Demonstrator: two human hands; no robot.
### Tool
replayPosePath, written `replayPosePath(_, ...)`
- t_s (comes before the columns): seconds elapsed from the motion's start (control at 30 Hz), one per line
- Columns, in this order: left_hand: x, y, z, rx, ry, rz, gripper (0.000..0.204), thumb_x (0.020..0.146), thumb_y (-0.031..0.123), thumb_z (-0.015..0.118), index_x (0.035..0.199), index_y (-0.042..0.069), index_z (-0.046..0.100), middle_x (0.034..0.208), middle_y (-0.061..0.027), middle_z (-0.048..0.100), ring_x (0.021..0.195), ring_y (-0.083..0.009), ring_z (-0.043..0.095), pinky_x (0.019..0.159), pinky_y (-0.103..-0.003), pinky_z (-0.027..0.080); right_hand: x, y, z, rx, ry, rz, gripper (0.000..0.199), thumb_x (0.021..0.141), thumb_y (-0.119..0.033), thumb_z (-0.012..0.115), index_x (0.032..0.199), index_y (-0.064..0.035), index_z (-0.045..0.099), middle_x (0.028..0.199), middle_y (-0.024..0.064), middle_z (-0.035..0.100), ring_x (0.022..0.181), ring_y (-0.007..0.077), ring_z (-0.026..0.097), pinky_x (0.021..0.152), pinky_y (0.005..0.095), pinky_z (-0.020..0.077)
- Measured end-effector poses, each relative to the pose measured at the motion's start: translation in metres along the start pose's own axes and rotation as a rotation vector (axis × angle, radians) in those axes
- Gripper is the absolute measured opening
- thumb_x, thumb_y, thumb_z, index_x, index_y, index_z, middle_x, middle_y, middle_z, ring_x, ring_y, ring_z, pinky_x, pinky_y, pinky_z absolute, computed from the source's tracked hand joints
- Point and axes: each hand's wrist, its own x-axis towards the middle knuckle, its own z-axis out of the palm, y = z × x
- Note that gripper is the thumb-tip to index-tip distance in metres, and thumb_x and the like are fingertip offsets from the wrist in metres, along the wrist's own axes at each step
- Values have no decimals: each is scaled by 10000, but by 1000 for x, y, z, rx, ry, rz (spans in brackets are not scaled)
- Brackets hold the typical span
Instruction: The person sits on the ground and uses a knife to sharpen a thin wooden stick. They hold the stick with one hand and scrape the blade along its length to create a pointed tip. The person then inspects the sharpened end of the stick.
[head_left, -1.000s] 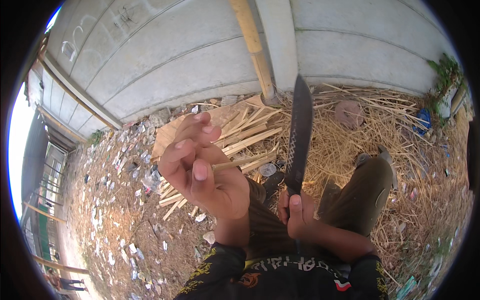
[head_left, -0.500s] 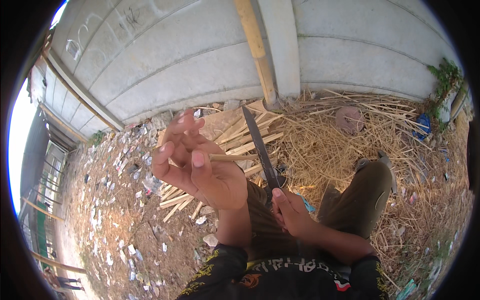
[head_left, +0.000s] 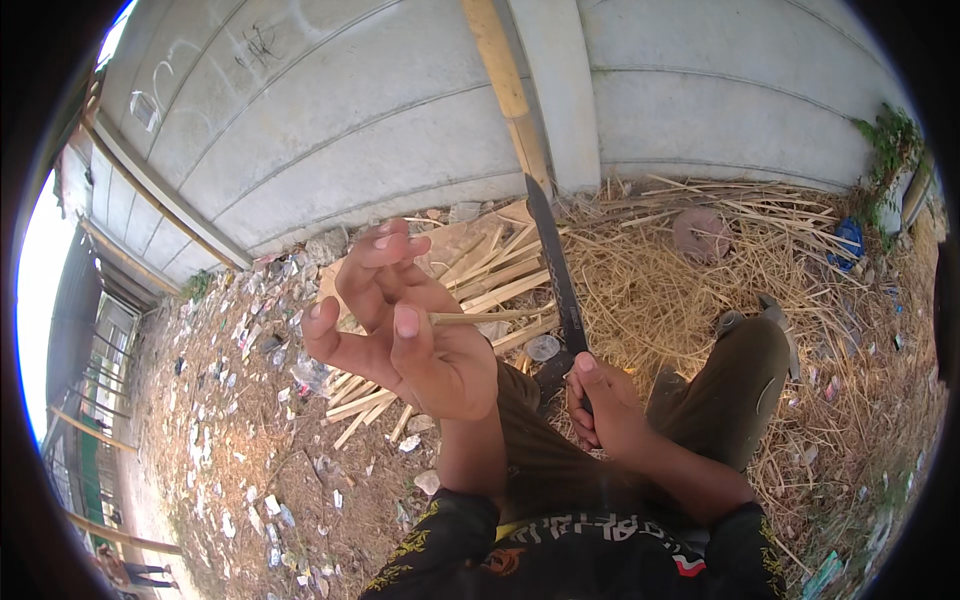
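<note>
My left hand (head_left: 415, 345) is raised with its palm toward me, the fingers curled and apart. A thin bamboo strip (head_left: 490, 317) sticks out to the right from behind its thumb, held in the crook of the hand. Wrapped round the handle of a long dark-bladed knife (head_left: 558, 265) is my right hand (head_left: 607, 400), thumb along the top. The blade points up and away, crossing near the strip's free end; I cannot tell whether they touch. Split bamboo strips (head_left: 505, 290) lie in a pile on the ground beyond the hands.
Bamboo shavings (head_left: 640, 300) cover the ground at right, with a round reddish stone (head_left: 700, 235) among them. A bamboo pole (head_left: 505, 90) leans on the grey concrete wall (head_left: 360, 130). A metal tool (head_left: 783, 330) lies beside my right knee. Litter is strewn at left; a person (head_left: 135, 570) stands far off.
The knife and my right hand have shifted slightly to the right and toward me. My left hand has barely moved, its fingers bending a little, and the strip stays in it.
</note>
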Motion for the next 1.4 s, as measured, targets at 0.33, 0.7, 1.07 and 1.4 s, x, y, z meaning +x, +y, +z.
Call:
replayPosePath(0.33, 4, 6, -7, -215, -78, -69, 473, 954, 69, 473, 1418, 146, 419, 1223, -149, 574, 1155, -310, 523, 932, -449, 476, -3, -1, 5, -138, -101, -3, 472, 1086, -474, 351, 831, -84, 425, 600, -18, 419, 467, 54, 403, 431, 223, 356)
replayPosePath(0.7, 4, 10, -4, -40, 2, -10, 401, 902, 30, 520, 1281, 157, 492, 1094, -78, 563, 1024, -214, 512, 829, -374, 435, -1, -4, 12, -189, -66, 61, 454, 1086, -442, 393, 829, -73, 457, 629, -34, 456, 516, 27, 427, 452, 226, 347)
replayPosePath(1.07, 8, 12, 4, -109, 131, -21, 430, 884, 16, 574, 1286, 146, 494, 1114, -57, 544, 1077, -217, 515, 894, -390, 459, 4, 1, 6, -320, -37, -91, 435, 1089, -425, 385, 854, -68, 468, 613, -9, 453, 501, 59, 424, 450, 243, 350)
replayPosePath(1.4, 0, 2, 12, 63, 185, 58, 411, 874, -24, 538, 1257, 117, 484, 1068, -54, 541, 1033, -217, 503, 883, -385, 447, 18, 16, 2, -289, -3, -136, 456, 1085, -394, 422, 877, 3, 507, 620, -14, 435, 535, 70, 399, 483, 277, 345)
